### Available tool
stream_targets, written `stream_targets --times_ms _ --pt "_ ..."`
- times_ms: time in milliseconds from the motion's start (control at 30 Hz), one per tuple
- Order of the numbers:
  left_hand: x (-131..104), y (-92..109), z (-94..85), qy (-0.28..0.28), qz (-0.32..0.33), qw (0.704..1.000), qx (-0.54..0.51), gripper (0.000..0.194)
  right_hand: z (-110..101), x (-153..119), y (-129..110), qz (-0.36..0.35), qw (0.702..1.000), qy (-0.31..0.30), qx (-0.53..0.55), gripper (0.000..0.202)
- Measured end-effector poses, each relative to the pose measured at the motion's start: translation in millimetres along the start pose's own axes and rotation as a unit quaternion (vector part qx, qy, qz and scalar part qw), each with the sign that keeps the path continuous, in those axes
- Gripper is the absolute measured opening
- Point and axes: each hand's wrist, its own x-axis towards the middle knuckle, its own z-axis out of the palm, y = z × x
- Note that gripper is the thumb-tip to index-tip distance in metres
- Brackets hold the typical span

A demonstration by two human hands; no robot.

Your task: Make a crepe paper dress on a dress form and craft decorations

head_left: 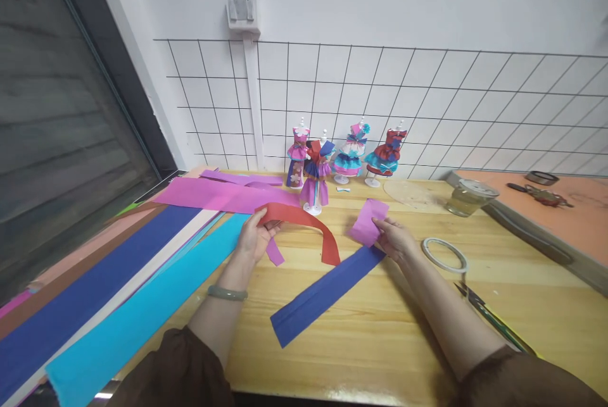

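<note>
My left hand (256, 234), with a green bangle at the wrist, pinches one end of a red paper strip (304, 216) that arches to the right. A narrow purple strip (274, 251) hangs beneath the same hand. My right hand (395, 239) grips a short pink-purple paper piece (368, 222) between thumb and fingers. Below it a dark blue strip (327, 296) slants down to the left, its upper end by my right fingertips; whether they hold it too is unclear. Several small dress forms in paper dresses (315, 176) stand behind my hands.
Long sheets of blue (133, 268), turquoise (156, 306) and pink (209, 195) paper spread over the left side. On the right are a tape roll (445, 255), scissors (494, 317) and a lidded cup (471, 197). A gridded wall (332, 90) bounds the back.
</note>
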Motion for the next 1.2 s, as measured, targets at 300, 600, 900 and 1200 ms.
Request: stream_targets --times_ms 300,600,900,1200 --pt "-7.7 14.2 2.4 -0.031 -0.023 0.993 -0.114 0.011 0.1 8.8 -6.3 -0.055 0.996 0.034 -0.057 0.015" --pt "-7.3 25.4 0.3 -0.003 -0.037 0.981 -0.189 0.012 25.8 50.6 -11.6 -0.054 0.987 0.038 -0.147 0.013" --pt "-6.6 25.3 -1.8 -0.014 -0.037 0.980 -0.196 0.012 26.3 84.6 -14.4 -0.034 0.965 0.058 -0.254 0.030" --pt "-9.8 24.2 2.8 -0.009 -0.045 0.982 -0.184 0.011 12.1 71.2 -18.9 -0.113 0.937 0.093 -0.317 0.048"
